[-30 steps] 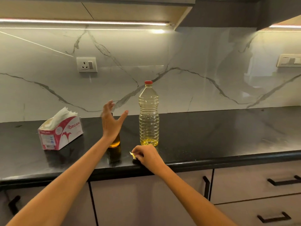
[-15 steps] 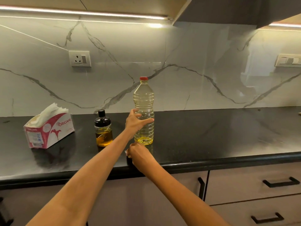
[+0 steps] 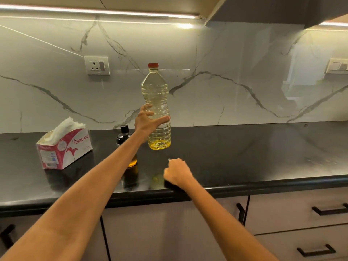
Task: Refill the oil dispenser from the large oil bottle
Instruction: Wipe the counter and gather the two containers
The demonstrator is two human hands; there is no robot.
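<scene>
Head view: left hand grips upright oil bottle, cap up; right hand curled, pinching something small.

Dispenser left of bottle

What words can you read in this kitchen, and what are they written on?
"ORIGAMI": in white letters on the red side of the tissue box.
Small print on the end panel of the tissue box: too small to read.
Large oil bottle, held by the left hand: no label shows.
Oil dispenser: no words show.
Wall socket: no readable marks.
</scene>
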